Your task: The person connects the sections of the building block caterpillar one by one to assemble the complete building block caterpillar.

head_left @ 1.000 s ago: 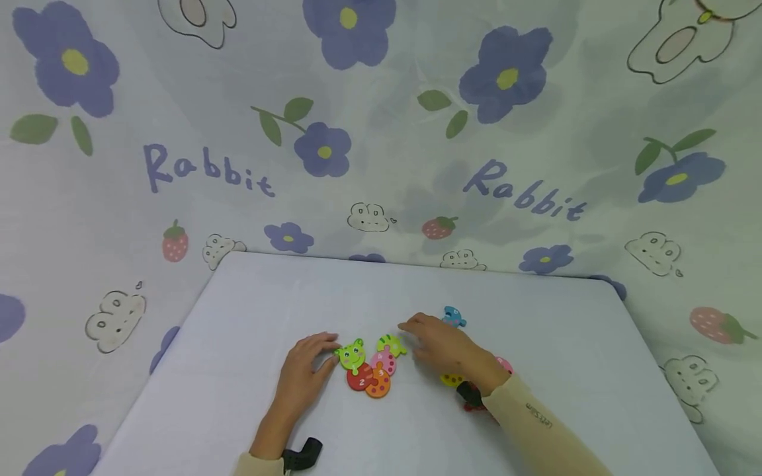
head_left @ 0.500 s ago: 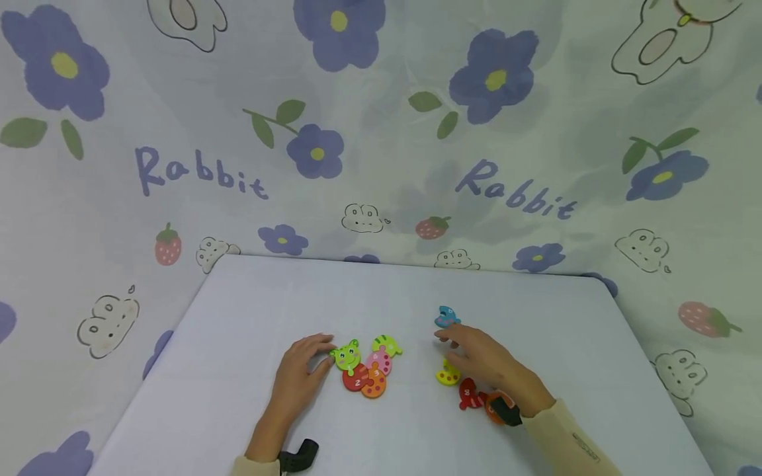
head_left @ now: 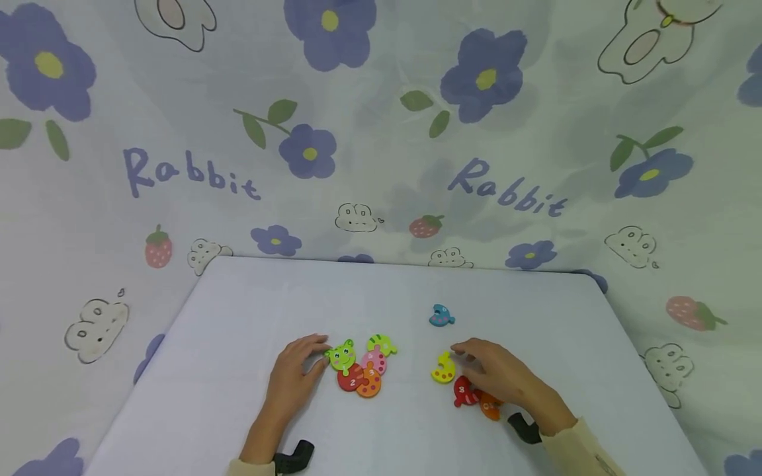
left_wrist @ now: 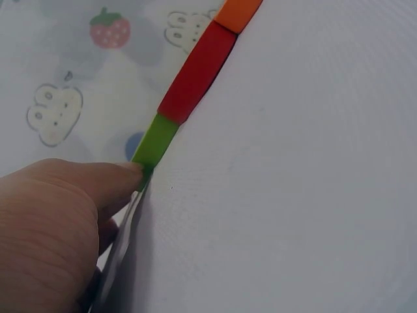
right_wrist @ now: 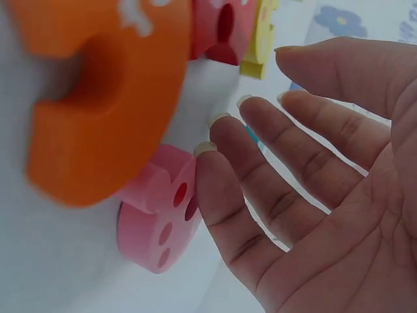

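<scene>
Backdrop cloth [head_left: 381, 152], printed with purple flowers, strawberries, rabbits and the word "Rabbit", hangs beyond both your hands; white table [head_left: 321, 304] lies beneath them. Your right hand [head_left: 497, 370] is loosely spread, palm bare and fingers apart, holding nothing. Your left hand [head_left: 296, 370] is relaxed, with a gap between thumb and forefinger; in the left wrist view the thumb touches the end of a caterpillar chain [head_left: 360, 381]. This chain lies just right of your left hand, between both hands, its pieces touching in a curve: green smiling head [head_left: 342, 357] nearest that hand, then red 2, orange 3, pink, and green-striped piece [head_left: 379, 344]. Loose pieces surround your right hand: orange piece [head_left: 491, 405] on the near side of its palm, red piece [head_left: 465, 391] by its thumb, yellow piece [head_left: 443, 374] just left of its fingers, blue piece [head_left: 440, 317] farther out past the fingertips. Right wrist view also shows a pink piece [right_wrist: 150, 235] beside the lowest finger; contact cannot be told.
</scene>
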Demonstrator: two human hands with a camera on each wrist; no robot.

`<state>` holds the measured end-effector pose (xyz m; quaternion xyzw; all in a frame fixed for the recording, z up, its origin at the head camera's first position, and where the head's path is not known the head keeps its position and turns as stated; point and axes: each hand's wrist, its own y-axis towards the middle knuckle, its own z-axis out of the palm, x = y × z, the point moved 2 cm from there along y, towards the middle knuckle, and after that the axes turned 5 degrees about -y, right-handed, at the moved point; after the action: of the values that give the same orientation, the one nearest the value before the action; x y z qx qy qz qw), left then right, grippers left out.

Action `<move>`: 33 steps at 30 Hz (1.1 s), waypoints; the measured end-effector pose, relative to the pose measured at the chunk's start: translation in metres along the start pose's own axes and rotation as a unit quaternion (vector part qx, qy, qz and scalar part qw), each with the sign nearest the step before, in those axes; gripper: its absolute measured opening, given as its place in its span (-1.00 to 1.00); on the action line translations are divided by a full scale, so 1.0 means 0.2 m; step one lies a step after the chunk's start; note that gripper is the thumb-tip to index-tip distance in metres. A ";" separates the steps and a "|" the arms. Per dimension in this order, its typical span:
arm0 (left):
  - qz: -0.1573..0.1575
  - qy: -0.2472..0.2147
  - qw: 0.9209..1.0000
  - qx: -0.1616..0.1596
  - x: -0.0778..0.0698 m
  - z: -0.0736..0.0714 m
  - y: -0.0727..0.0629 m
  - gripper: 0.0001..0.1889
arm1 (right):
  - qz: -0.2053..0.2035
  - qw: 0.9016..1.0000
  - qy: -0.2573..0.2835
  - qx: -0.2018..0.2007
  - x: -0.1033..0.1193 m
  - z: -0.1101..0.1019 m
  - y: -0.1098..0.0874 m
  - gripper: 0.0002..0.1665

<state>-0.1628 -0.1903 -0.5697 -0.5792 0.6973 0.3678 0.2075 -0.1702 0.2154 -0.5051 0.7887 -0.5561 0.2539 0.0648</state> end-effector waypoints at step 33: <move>0.003 -0.004 1.000 0.005 -0.02 -0.01 0.00 -0.67 | 0.009 0.996 0.068 -0.052 -0.15 -0.07 -0.14 -0.60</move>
<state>-0.1625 -0.1894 -0.5663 -0.5747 0.6998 0.3671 0.2126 -0.1570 0.2555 -0.5020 0.7601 -0.5699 0.2784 0.1414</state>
